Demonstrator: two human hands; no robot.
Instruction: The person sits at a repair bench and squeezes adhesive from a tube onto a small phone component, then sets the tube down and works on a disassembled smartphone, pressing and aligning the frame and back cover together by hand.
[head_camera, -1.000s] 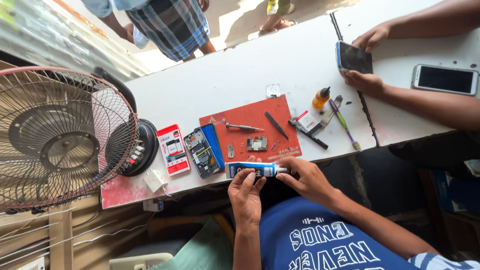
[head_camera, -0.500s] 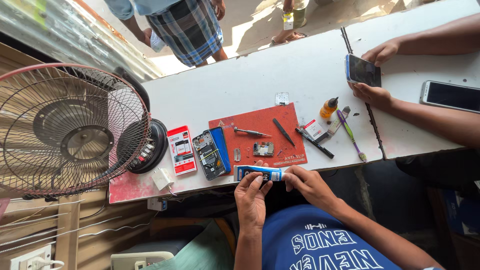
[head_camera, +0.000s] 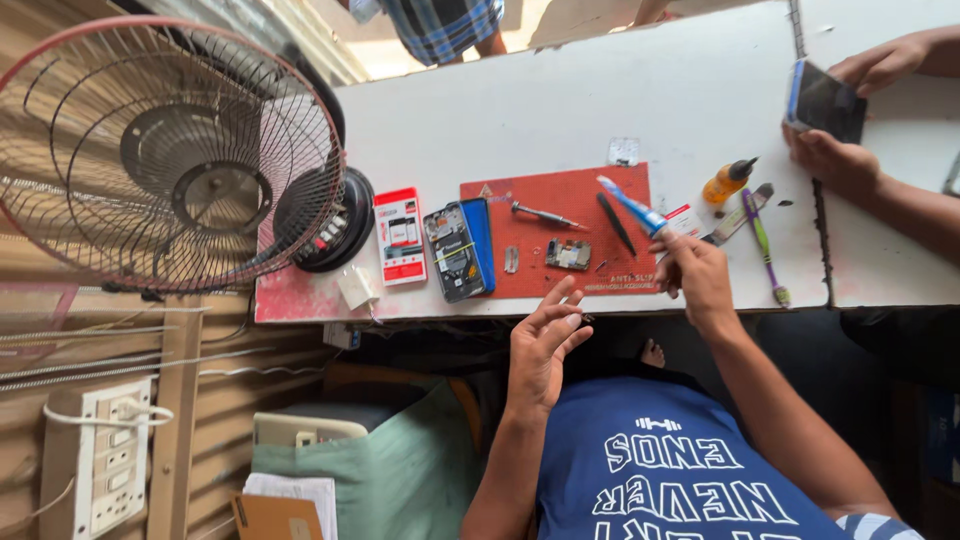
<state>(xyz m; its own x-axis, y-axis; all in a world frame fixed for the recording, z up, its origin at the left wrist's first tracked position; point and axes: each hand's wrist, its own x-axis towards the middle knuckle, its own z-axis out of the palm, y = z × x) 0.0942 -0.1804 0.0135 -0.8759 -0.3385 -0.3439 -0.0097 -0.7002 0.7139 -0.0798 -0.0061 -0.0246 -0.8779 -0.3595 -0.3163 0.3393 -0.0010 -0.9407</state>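
Observation:
My right hand (head_camera: 695, 275) is shut on a blue and white tube (head_camera: 630, 205), held slanted over the right part of a red work mat (head_camera: 560, 195). At the table's front edge my left hand (head_camera: 545, 345) hovers with its fingers spread and holds nothing. On the mat lie a screwdriver (head_camera: 545, 214), a small circuit board (head_camera: 568, 254) and a thin black tool (head_camera: 615, 222). An opened phone (head_camera: 452, 252) with a blue part beside it lies at the mat's left edge.
A large fan (head_camera: 170, 150) stands at the table's left end, with a red and white box (head_camera: 400, 235) beside it. An orange bottle (head_camera: 728, 180) and a purple tool (head_camera: 762, 240) lie right of the mat. Another person's hands (head_camera: 830, 150) hold a phone (head_camera: 825, 100) at far right.
Both hands held the tube at the table's front edge. Now my right hand has carried it up over the mat's right side, and my left hand has let go and opened.

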